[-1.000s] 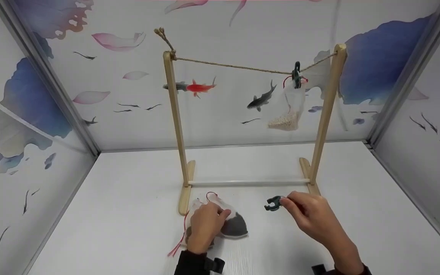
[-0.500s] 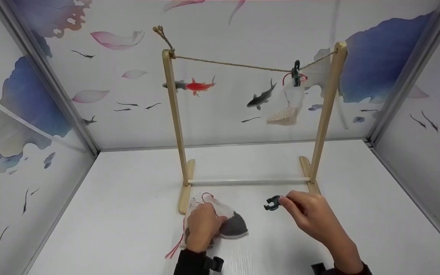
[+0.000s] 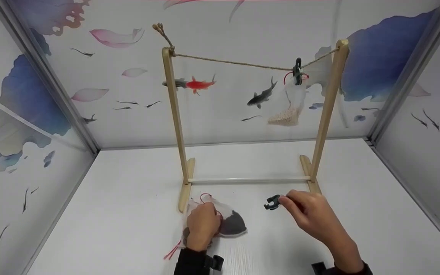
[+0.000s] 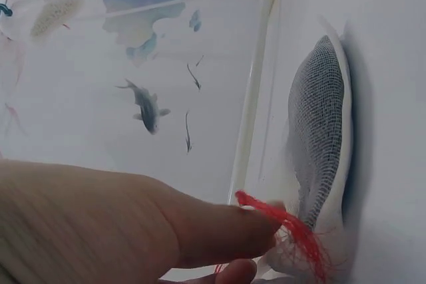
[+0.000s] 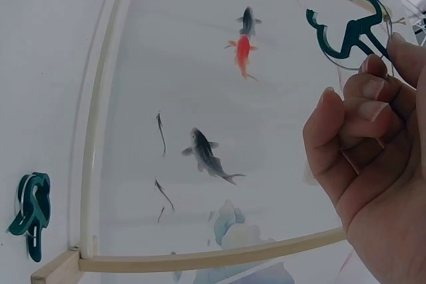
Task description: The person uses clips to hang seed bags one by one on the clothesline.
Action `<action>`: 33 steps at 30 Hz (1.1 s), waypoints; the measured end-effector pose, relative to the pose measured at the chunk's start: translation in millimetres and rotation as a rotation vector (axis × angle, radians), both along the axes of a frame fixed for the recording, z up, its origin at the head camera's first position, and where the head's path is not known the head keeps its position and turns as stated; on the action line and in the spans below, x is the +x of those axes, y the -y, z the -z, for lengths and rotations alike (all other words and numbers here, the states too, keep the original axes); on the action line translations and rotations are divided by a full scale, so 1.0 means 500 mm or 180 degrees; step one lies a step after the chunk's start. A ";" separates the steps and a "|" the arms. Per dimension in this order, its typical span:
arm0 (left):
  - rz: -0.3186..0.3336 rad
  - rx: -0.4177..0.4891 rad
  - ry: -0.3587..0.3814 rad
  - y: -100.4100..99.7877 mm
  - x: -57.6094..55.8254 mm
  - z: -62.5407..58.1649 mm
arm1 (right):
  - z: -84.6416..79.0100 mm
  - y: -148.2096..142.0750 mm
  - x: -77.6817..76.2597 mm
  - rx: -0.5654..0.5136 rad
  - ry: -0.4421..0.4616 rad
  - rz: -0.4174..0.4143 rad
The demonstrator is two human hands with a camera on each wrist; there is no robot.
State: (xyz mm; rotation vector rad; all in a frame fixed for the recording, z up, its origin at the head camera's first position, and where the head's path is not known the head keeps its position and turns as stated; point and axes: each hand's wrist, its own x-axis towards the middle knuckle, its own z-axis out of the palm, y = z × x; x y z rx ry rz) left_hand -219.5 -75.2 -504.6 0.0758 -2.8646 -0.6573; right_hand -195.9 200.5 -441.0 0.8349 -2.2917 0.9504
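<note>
My left hand (image 3: 203, 225) pinches the gauzy neck of a white mesh drawstring bag (image 3: 232, 223) with dark filling, lying on the table. In the left wrist view, the red cord tassel (image 4: 293, 224) lies against my thumb, and the dark-filled bag (image 4: 319, 118) is beyond it. A second bag (image 3: 186, 233) with dark contents lies partly hidden beneath that hand, its red cord ends (image 3: 172, 250) trailing left. Between thumb and fingers, my right hand (image 3: 309, 214) holds a dark green spring clip (image 3: 272, 202) by its handles, mouth spread, above the table.
A wooden stand (image 3: 185, 168) carries a twine line (image 3: 235, 63) between two posts. Another green clip (image 3: 297, 72) hangs a bag of pale grains (image 3: 285, 116) from the line's right part. A further green clip (image 5: 32, 214) lies on the table in the right wrist view.
My left hand has shifted slightly left and its thumb has tucked in against the bag. The bag's red loop moved left with it. My right hand keeps its hold on the clip almost still.
</note>
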 end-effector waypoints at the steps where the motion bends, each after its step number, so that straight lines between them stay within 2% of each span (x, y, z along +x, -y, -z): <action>1: -0.0022 -0.0012 0.0020 -0.001 0.000 -0.001 | 0.000 -0.001 0.000 0.0001 0.0009 0.0004; 4: -0.0084 -0.0027 0.0083 -0.002 -0.003 -0.002 | 0.000 -0.002 0.000 -0.0003 0.0033 0.0011; 9: -0.0182 -0.0037 0.0021 0.000 -0.006 0.001 | 0.000 -0.003 -0.001 -0.0022 -0.0002 -0.0008; 18: -0.0296 -0.0120 0.0126 -0.005 -0.013 0.019 | -0.001 -0.004 0.001 -0.0034 0.0011 -0.0006; 22: -0.0362 -0.0170 0.0046 -0.007 -0.013 0.024 | -0.001 -0.004 0.001 -0.0028 -0.0004 -0.0004; 25: -0.0372 -0.0259 0.0018 -0.009 -0.011 0.023 | 0.000 -0.005 0.000 -0.0021 -0.0039 -0.0009; 33: -0.0316 -0.0372 0.0214 -0.010 -0.008 0.021 | 0.003 -0.006 -0.002 -0.0010 -0.0096 -0.0015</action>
